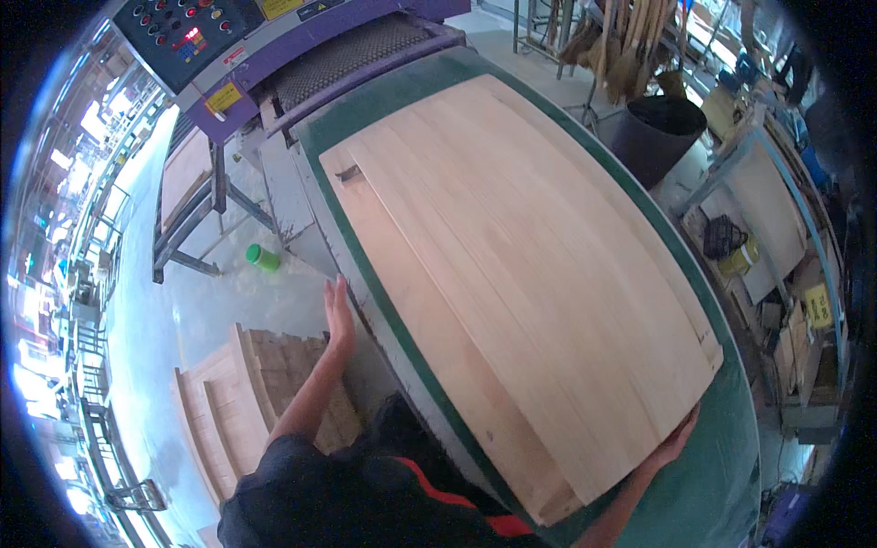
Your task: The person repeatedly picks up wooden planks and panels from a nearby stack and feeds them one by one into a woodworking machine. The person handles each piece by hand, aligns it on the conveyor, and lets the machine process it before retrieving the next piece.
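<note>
A large pale wooden panel (530,265) lies on a green table surface (740,457) in front of the machine. Beneath its left side shows a strip of a second board (411,310), with a dark notch or mark at the far left corner. At the near right end, my right hand (674,441) grips the panel's edge, its fingertips partly hidden there. My left hand (339,320) is raised just left of the table edge, fingers stretched out and holding nothing.
A purple machine (375,78) with a control panel (187,36) stands at the far end. Stacked boards (237,393) sit on the left floor near a green bottle (263,258). Right of the table are a black bin (658,132), brooms (626,46) and a rack (767,192).
</note>
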